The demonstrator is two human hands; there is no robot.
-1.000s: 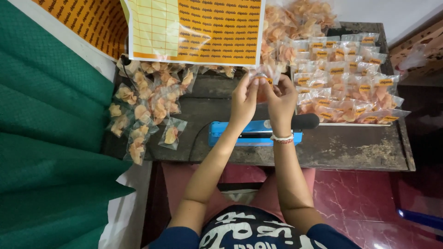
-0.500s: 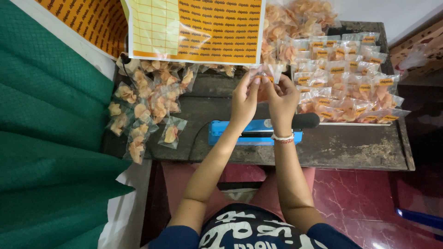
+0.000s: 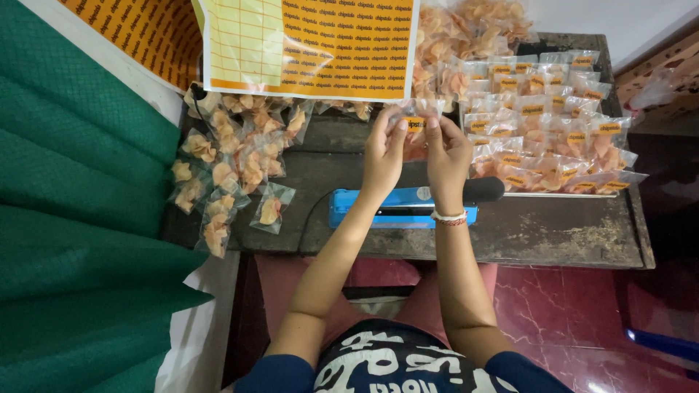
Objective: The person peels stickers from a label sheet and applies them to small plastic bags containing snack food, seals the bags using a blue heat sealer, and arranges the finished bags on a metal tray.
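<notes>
Landmark: blue sealer (image 3: 404,207) on worktop (image 3: 553,229).

- Far left of sealer: pile of clear packets without label (image 3: 226,171); by my judgement these wait for sticker.
- Above sealer: your left hand (image 3: 382,156) and right hand (image 3: 448,156) hold small snack packet (image 3: 415,131) in air, fingers pinching its top corners, orange label already on it.
- Behind sealer: sticker sheet (image 3: 309,47), many stickers left.
- Right of sealer: labelled packets in rows (image 3: 553,142), done part, seems bigger half.

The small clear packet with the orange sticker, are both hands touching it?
Touching. The head view shows the left hand and right hand pinching the small clear packet at its top edge, fingertips on the plastic.
</notes>
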